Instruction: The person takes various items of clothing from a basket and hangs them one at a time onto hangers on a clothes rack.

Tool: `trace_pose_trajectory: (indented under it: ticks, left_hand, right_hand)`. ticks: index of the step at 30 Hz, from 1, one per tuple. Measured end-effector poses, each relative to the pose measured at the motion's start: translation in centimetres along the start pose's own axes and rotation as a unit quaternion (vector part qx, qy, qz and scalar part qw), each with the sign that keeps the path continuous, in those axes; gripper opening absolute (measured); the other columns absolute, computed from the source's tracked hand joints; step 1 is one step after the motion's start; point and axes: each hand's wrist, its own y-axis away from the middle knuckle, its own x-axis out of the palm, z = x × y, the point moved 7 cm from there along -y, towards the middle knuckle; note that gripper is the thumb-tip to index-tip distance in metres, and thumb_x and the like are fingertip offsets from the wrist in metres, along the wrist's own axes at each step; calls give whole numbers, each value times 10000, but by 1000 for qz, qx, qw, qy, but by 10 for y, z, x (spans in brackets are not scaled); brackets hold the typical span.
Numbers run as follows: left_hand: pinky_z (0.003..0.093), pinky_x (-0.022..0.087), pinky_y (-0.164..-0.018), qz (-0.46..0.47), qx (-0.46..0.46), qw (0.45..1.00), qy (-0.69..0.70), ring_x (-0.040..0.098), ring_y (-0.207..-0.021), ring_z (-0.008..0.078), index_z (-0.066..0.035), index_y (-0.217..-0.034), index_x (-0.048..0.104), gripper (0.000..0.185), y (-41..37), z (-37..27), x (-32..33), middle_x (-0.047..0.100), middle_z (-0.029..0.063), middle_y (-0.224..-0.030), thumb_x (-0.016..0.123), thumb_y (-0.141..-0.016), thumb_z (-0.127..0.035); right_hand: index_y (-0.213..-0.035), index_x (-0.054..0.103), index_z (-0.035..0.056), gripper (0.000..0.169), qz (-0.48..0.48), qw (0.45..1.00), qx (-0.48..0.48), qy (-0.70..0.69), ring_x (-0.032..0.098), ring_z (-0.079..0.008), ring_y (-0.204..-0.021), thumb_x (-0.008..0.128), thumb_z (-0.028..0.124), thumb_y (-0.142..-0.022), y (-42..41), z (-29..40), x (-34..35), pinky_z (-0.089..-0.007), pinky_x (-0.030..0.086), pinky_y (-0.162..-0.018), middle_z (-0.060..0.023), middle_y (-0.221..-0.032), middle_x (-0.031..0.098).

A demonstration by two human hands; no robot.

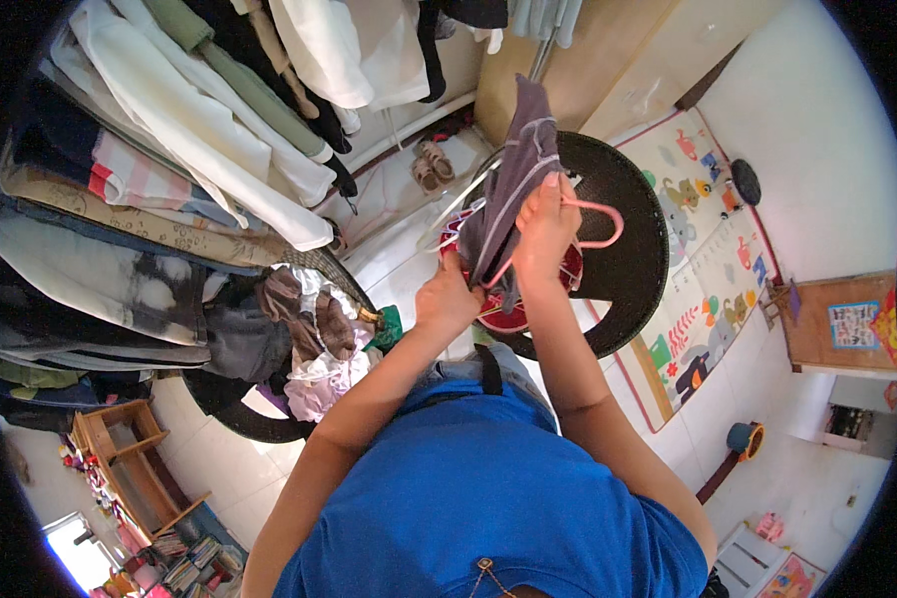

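Observation:
A dark grey-purple garment with pale seams is held up in front of me, with a pink clothes hanger partly inside it. My right hand grips the garment together with the hanger, whose hook sticks out to the right. Lower down, my left hand pinches the garment's near left edge, close to one end of the hanger. Beneath both hands sits a red basket with white hangers showing at its left. Part of it is hidden by the cloth and my hands.
Hanging clothes crowd the left side. Below them, a black round chair bears a heap of crumpled clothes. Another black round seat stands under the basket. Sandals lie near the wall, and a patterned play mat covers floor at right.

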Motion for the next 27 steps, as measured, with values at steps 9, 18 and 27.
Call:
trace_pose_trajectory:
  ticks: [9, 18, 27]
  left_hand:
    - [442, 483, -808, -156, 126, 975, 98, 538, -1034, 405, -92, -1243, 404, 609, 3, 6, -51, 455, 210, -1233, 698, -715, -163]
    - [378, 497, -667, -256, 206, 944, 6, 621, -779, 314, -70, -874, 658, 152, -16, 2, -135, 641, 119, -832, 665, -744, -148]
    - [414, 445, -842, -260, 385, 880, -98, 542, -1002, 302, -90, -1056, 607, 366, 38, -81, -155, 605, 88, -990, 690, -732, -240]
  right_hand:
    - [-919, 643, 7, 227, 413, 737, -149, 514, 609, -356, -734, 609, 219, -847, 26, -8, -1, -380, 481, -660, -186, -793, 619]
    - [-895, 664, -13, 139, 379, 756, -108, 523, 597, -154, -778, 631, 104, -829, -7, 109, -9, -270, 458, -706, -70, -817, 643]
    - [-781, 618, -4, 100, 364, 762, -237, 481, 524, -176, -662, 682, 70, -761, 5, 119, 15, -301, 390, -587, -62, -686, 526]
